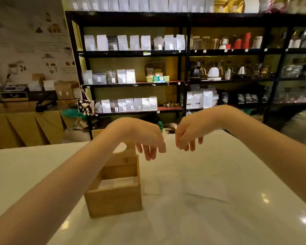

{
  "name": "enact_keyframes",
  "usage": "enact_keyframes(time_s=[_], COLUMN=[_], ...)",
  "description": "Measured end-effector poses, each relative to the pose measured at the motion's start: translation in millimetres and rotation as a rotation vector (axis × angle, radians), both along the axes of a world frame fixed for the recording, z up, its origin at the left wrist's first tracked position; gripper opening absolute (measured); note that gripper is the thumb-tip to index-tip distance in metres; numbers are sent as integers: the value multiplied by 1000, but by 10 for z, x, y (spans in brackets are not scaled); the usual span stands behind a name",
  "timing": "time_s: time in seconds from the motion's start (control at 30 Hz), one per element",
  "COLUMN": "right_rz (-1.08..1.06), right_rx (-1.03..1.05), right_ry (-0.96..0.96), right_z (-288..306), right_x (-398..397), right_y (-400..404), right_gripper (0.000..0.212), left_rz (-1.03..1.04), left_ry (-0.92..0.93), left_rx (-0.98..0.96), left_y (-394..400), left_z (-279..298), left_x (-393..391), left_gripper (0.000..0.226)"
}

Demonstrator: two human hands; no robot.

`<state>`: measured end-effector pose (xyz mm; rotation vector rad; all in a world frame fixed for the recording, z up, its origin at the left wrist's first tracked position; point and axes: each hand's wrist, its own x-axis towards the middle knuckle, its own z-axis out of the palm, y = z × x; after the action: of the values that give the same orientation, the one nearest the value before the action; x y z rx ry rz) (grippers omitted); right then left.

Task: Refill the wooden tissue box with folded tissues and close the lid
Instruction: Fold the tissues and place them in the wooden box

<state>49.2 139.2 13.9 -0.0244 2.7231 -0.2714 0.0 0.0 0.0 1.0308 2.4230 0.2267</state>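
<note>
Blurrily, shelf labels (146, 53) seem unreadable; box (114, 198) unmarked.

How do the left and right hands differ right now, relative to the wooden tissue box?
The left hand hangs just beyond the open wooden tissue box, its forearm crossing over the box; the right hand hangs over bare white table, clear of the box. The left fingers droop looser and lower; the right fingers are more bunched. Both are palm-down and hold nothing.

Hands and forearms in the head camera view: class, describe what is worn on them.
Nothing is worn. The left hand and right hand are bare, with no gloves, and no rings, watch or bracelets show. Both forearms are bare up to the frame's edge; no sleeves show.
</note>
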Motion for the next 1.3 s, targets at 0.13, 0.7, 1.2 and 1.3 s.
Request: enact_keyframes(time_s=[0.13, 0.7, 1.2, 1.3], right_rz=[-42, -160, -170, -200], right_rx=[-55, -108, -322, -515], right_ry=[-80, 177, 327, 350], right_z=[-385, -1610, -1504, -1400], right_x=[171, 736, 820, 839], right_y=[107, 284, 431, 396], right_gripper=[20, 38, 12, 9], left_rz=[-40, -50, 136, 194], left_ry=[28, 234, 64, -66], left_rx=[-28, 85, 328, 387], left_y=[70, 221, 112, -14], left_z=[-301, -1522, -1406, -1273], left_x=[103, 490, 489, 503], left_gripper=[31, 38, 17, 11])
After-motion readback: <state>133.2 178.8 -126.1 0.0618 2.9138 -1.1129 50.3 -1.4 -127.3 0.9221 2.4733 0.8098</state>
